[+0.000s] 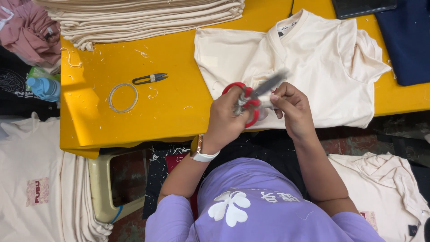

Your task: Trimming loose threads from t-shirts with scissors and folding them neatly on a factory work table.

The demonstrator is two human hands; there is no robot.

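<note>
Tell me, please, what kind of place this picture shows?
Probably a garment workshop, at a finishing or trimming table. A stack of folded cream cloth lies on the yellow table, a cream T-shirt is spread out, and the left hand holds red-handled scissors near small thread snips.

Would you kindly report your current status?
Left hand gripping red-handled scissors. Right hand pinching cream shirt near blades. Nothing in the way.

We count one pair of red-handled scissors (246, 101), one black thread snip (150, 79), one wire ring (123, 97), one blue bottle (44, 87).
</note>
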